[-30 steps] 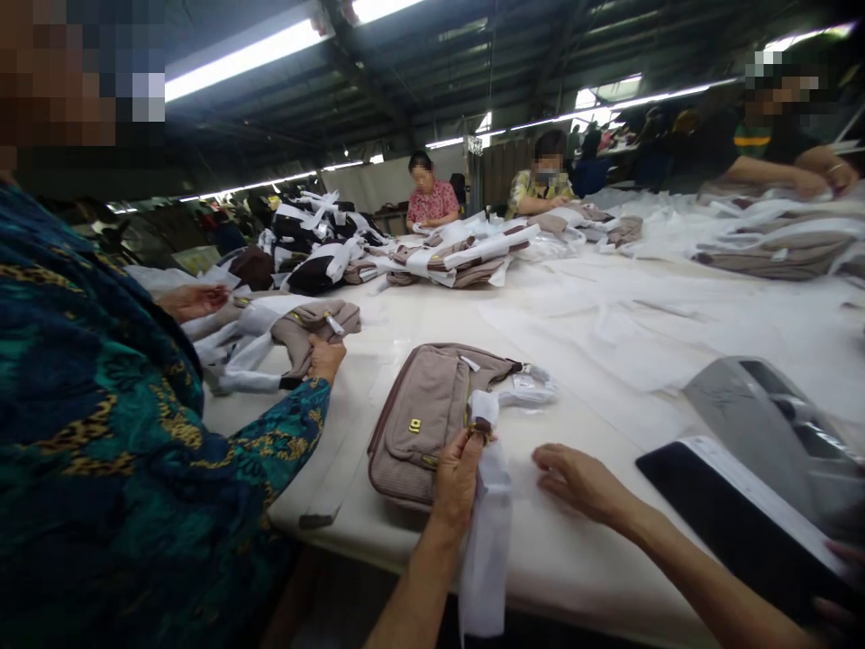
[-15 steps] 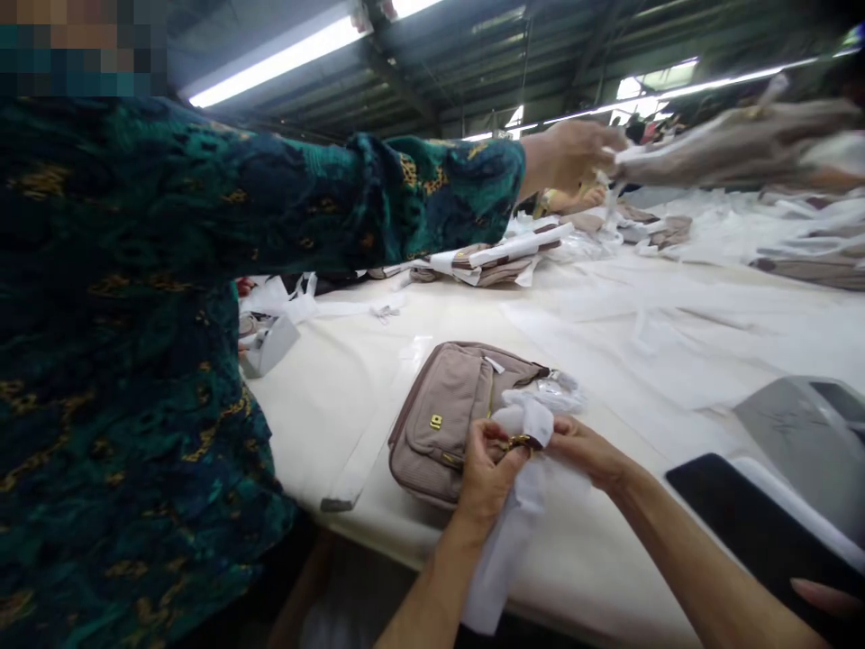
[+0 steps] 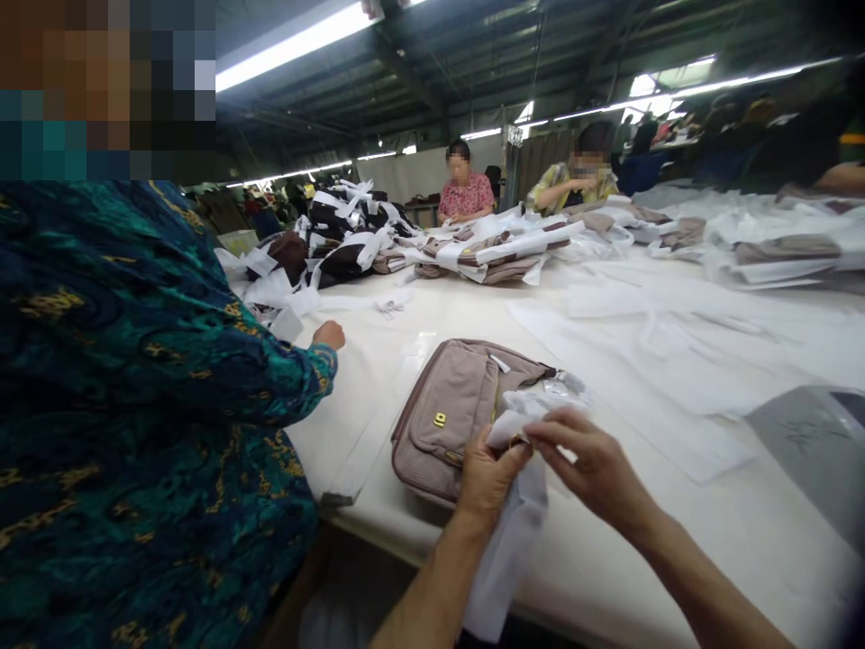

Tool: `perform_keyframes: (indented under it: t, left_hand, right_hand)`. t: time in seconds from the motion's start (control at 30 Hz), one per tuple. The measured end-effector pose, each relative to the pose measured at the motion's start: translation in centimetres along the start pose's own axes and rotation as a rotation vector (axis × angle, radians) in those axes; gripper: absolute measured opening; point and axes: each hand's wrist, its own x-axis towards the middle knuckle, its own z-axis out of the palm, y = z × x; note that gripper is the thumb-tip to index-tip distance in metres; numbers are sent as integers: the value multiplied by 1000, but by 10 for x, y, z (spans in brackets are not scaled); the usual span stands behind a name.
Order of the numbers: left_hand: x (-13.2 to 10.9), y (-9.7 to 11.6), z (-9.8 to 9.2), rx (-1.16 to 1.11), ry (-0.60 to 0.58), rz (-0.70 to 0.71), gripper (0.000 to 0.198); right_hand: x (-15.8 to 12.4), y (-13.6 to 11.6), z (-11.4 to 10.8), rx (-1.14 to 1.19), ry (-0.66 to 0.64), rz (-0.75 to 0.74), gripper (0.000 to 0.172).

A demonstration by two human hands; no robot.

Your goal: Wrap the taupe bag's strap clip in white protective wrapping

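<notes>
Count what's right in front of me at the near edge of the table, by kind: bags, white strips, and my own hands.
Taupe fabric bag with a gold clasp: 1
White tissue strip pinched between the hands: 1
Flat white strip lying left of the bag: 1
Hands, left hand and right hand: 2
Total: 5

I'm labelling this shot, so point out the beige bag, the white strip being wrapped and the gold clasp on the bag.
Beige bag (image 3: 454,403), head view, front pocket panel.
White strip (image 3: 504,559), head view, hanging tail.
Gold clasp (image 3: 440,419), head view, its centre.
</notes>
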Motion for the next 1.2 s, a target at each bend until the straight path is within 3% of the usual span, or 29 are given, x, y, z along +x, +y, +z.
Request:
perform_keyframes:
  t: [0.07, 0.13, 0.23, 0.33, 0.4, 0.5, 0.57, 0.67, 0.8, 0.97, 1.07, 1.2]
  left_hand:
    - [0, 1, -1, -9, -3, -1, 37]
    - [-1, 1, -2, -11, -6, -27, 38]
    - [-1, 0, -4, 19, 8, -51, 35]
    - [-1, 1, -2, 42, 4, -16, 34]
    - [0, 2, 0, 59, 7, 10, 34]
    - [-1, 4, 2, 90, 43, 14, 36]
    - [-1, 5, 1, 109, 64, 3, 37]
    - [-1, 8, -2, 104, 70, -35, 38]
    - [2, 11, -4, 47, 122, -96, 40]
    - [2, 7, -4, 58, 101, -72, 37]
    - [1, 6, -3, 90, 133, -46, 35]
    - [-2, 10, -4, 121, 168, -105, 37]
  right_hand:
    - [-4, -6, 5, 21, -158, -118, 21]
    - [-6, -3, 4, 55, -99, -52, 22]
    - [-8, 9, -1, 103, 81, 337, 25]
    - [-9, 18, 4, 305, -126, 683, 38]
    - [-8, 18, 14, 504, -162, 768, 38]
    - [-3, 12, 30, 670, -32, 731, 37]
    - [0, 11, 34, 693, -15, 686, 36]
    - [-1, 14, 27, 650, -9, 670, 33]
    - [-19, 14, 17, 520, 128, 730, 41]
    - [-43, -4, 43, 560, 27, 736, 35]
    - [-42, -12, 60, 637, 59, 745, 38]
    - [-38, -11, 66, 667, 113, 720, 36]
